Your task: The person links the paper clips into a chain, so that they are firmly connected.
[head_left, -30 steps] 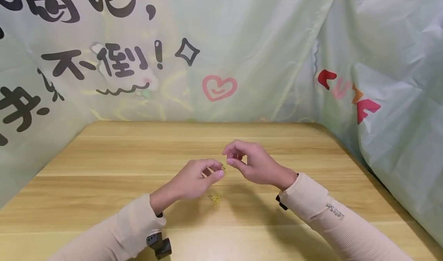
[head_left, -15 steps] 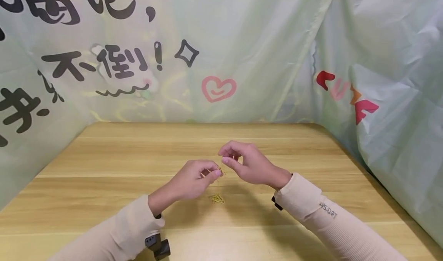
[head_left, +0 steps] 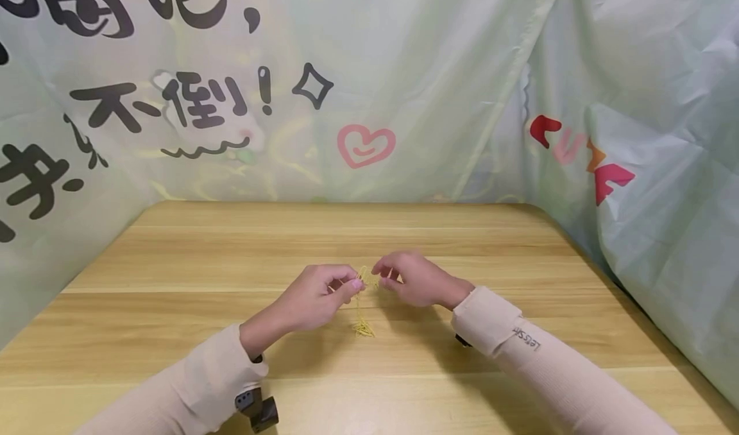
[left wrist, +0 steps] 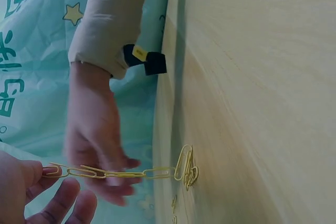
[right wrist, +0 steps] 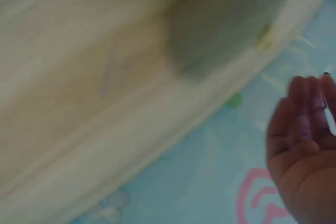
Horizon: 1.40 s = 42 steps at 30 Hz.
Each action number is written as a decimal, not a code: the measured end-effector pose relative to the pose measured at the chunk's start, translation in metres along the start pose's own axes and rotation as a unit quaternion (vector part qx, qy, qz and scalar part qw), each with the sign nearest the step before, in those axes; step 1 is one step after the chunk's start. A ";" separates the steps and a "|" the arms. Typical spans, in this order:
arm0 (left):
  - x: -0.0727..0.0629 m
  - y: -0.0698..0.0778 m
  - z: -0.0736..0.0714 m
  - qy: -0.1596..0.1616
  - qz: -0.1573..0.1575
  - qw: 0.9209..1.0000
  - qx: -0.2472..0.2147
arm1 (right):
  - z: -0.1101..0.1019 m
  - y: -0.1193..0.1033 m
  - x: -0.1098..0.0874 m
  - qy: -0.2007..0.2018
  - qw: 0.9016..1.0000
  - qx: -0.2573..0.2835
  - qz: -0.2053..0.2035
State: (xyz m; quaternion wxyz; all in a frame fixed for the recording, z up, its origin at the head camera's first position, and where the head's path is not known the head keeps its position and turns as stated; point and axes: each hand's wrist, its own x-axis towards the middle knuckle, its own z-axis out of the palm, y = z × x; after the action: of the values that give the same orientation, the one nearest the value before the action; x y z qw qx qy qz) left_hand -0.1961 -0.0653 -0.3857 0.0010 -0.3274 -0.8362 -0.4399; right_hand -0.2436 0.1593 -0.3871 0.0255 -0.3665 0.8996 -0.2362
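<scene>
In the head view my left hand [head_left: 317,297] pinches the upper end of a chain of yellow paper clips [head_left: 358,303] between thumb and fingers. Seen from the left wrist, the linked paper clips [left wrist: 123,173] run from those fingertips down to a heap of clips [left wrist: 189,169] on the table. My right hand [head_left: 420,280] is just right of the chain, its fingers loosely bent, and the right wrist view shows those fingers [right wrist: 300,111] with no clip visible in them. More yellow clips [head_left: 372,281] appear between the hands, too small to make out.
The wooden table [head_left: 231,249] reaches to a printed cloth [head_left: 450,101] hung at the back and both sides. A small black device [head_left: 257,410] is strapped below the left sleeve. A blurred yellow patch [right wrist: 265,37] lies near the table edge in the right wrist view.
My left hand has shifted slightly left, and the chain hanging from it now shows. My right hand has come down and its forearm has moved left.
</scene>
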 end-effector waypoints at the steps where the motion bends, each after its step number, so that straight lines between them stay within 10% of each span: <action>1: 0.000 0.000 0.000 -0.001 0.001 1.000 -0.001 | 0.002 0.002 0.001 -0.017 1.000 -0.009 0.015; 20: 0.004 0.004 0.003 -0.004 0.008 1.000 -0.002 | 0.018 0.008 0.024 -0.075 0.989 -0.091 0.085; 42: 0.005 0.001 0.005 -0.016 0.010 1.000 -0.002 | 0.014 0.003 0.017 -0.126 0.982 -0.053 0.134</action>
State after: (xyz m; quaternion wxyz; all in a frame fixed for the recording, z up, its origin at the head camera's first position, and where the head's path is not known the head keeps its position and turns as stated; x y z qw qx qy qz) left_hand -0.1982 -0.0583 -0.3863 -0.0082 -0.3430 -0.8318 -0.4365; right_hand -0.2546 0.1438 -0.3985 0.1502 -0.2700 0.9415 -0.1346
